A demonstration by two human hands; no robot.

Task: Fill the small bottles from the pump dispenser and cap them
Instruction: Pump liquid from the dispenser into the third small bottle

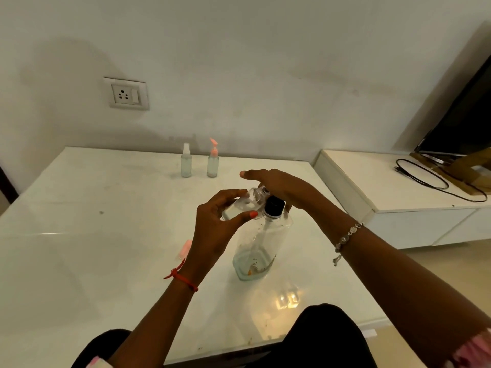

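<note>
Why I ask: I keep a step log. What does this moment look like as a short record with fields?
left hand: holds a small bottle, tilted, up at the pump's top
right hand: rests on top of the pump dispenser
pump dispenser: upright on the table, black collar
back of table: white-topped bottle and pink-topped bottle, upright, side by side
pink cap: lies on the table, left of the left hand

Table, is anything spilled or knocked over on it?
No spill shows on the table. A small pink piece, maybe a cap, lies loose beside the left hand. The spray bottle and pink-topped bottle at the back stand upright.
</note>
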